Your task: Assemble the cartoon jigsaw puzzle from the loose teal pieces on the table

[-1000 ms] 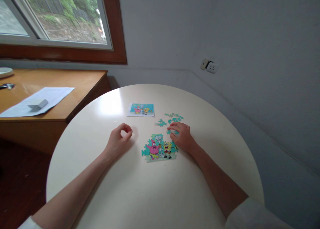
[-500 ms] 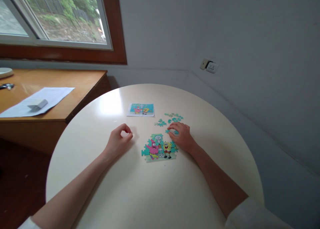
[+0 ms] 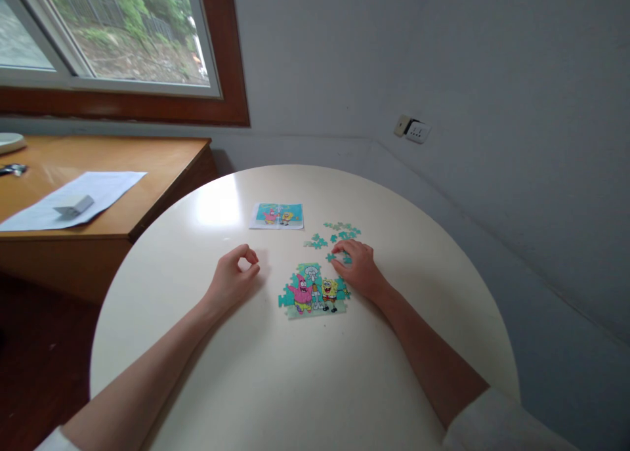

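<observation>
A partly joined jigsaw puzzle (image 3: 315,293) lies flat on the white table, showing a pink starfish, a tall pale figure and a yellow square character. To its left, my left hand (image 3: 236,268) rests with thumb and forefinger curled into a ring, tips almost meeting; anything between them is too small to make out. My right hand (image 3: 359,265) lies at the puzzle's upper right, fingers bent and thumb apart from the forefinger. Within that gap sit loose teal puzzle pieces (image 3: 331,258), partly hidden by the hand. Several more pieces (image 3: 315,242) are scattered just beyond.
A printed picture sheet (image 3: 278,216) lies behind the puzzle on the round table (image 3: 305,385). Off to the left, a wooden desk (image 3: 167,155) carries papers (image 3: 108,185) and a small white block (image 3: 73,205). A wall with a socket (image 3: 418,132) stands to the right.
My left fingertips have drawn back very slightly to the left. The right fingers have shifted a little, uncovering more of the teal pieces. The joined puzzle has stayed put.
</observation>
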The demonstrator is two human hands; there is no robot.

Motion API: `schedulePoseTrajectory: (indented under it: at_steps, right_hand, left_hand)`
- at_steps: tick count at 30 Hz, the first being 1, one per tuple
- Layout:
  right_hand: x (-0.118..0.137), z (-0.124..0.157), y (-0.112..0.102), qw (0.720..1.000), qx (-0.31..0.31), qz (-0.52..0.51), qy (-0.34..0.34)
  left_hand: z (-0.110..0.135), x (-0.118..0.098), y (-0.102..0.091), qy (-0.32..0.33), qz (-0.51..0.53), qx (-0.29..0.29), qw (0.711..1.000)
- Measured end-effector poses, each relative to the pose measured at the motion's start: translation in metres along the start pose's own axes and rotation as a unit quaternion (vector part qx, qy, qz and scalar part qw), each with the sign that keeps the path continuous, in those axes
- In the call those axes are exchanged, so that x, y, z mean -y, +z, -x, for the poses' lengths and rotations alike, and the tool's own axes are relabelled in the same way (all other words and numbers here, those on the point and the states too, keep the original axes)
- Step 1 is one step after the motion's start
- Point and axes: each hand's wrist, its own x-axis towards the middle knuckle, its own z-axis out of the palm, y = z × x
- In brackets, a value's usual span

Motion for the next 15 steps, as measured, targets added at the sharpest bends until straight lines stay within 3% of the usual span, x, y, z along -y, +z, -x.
schedulePoseTrajectory:
  at_steps: [15]
  right_hand:
    - [0.0033,-0.0013,-0.0046,1.000,0.004,-0.027,-0.002]
  left_hand:
    - [0.0001,-0.0032,-0.0004,-0.026,0.009,0.012,1.000]
